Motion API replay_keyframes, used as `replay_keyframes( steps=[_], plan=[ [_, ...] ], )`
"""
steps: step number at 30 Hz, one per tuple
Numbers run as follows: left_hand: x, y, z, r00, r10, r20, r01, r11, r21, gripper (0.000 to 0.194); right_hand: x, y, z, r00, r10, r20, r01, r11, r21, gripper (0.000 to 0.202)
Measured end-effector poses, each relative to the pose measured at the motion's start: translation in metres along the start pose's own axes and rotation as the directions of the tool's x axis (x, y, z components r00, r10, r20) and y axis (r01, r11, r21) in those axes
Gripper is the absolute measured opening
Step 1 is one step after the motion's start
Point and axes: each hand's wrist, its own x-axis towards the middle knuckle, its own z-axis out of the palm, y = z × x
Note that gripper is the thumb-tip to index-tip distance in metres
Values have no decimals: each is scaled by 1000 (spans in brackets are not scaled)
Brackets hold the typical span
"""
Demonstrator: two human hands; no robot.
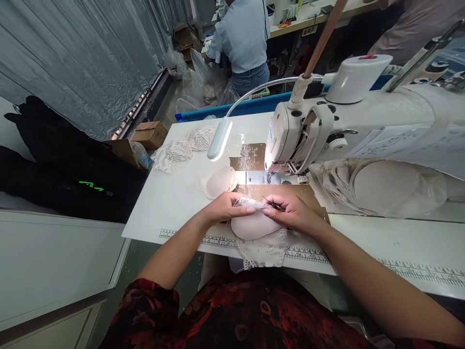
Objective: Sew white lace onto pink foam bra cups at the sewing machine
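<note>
A white padded bra cup [254,227] with lace trim [267,249] is held in front of the sewing machine [290,131], the lace hanging over the table's front edge. My left hand [228,208] is closed on the cup's upper left edge, thumb on top. My right hand [290,209] pinches the upper right edge. Tucked in its fingers is a small dark pointed tool [276,206], partly hidden, so its kind is unclear. Just beyond my left hand, another padded cup [219,181] lies beside the needle area.
White lace cups [178,155] lie at the table's far left. A lamp [220,139] on a bendable neck hangs over the table. Right of the needle sits a plastic bag [428,189] with pale pieces. A person [243,39] works beyond; cardboard boxes [148,134] stand on the floor.
</note>
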Motion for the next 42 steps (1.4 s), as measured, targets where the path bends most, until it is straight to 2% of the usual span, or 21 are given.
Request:
replay_keyframes(
  steps=[3,6,10,17,21,25,27,29,31,33,35,37,38,40,42],
  plan=[
    [9,-8,14,998,42,-40,-47,991,-128,39,-1,1,0,1000,28,-2,-28,999,20,28],
    [13,-12,19,989,102,-111,-112,990,-90,35,-2,3,-4,996,61,-59,-58,997,58,34],
    [15,-15,19,982,165,-89,-173,981,-90,34,-2,1,-10,995,5,-98,-8,1000,-30,36],
    [19,-18,15,991,134,31,-130,987,-95,35,2,-10,-7,998,61,-7,-61,997,-37,26],
    [21,-20,14,991,111,69,-105,991,-85,37,5,-13,-3,999,32,-39,-33,999,-42,23],
    [20,-18,15,995,83,47,-81,995,-55,42,5,-7,1,995,49,-91,-50,999,-17,24],
    [15,-13,16,994,90,59,-92,995,32,43,5,-1,2,987,72,-142,-67,997,40,24],
    [5,-4,14,992,121,28,-124,951,283,43,3,5,0,969,109,-223,-93,992,83,26],
    [-6,7,10,977,207,-58,-133,793,595,43,1,9,-1,942,120,-314,-113,993,40,30],
    [-12,17,1,926,345,-152,-104,622,776,38,-1,8,0,934,32,-357,-84,988,-130,34],
    [-8,23,-14,851,480,-211,-87,527,845,32,-2,4,6,955,-134,-264,39,941,-337,33],
    [6,25,-31,794,551,-259,-52,486,872,35,-2,0,14,964,-262,-39,211,848,-487,30],
    [14,24,-39,798,528,-292,-13,500,866,42,-2,-1,18,954,-288,83,287,800,-526,30],
    [29,22,-52,852,374,-367,78,602,795,53,-3,-2,22,931,-266,250,364,731,-578,25],
    [38,18,-58,899,216,-381,130,700,703,44,-6,-1,18,939,-199,281,336,704,-625,18]
  ],
)
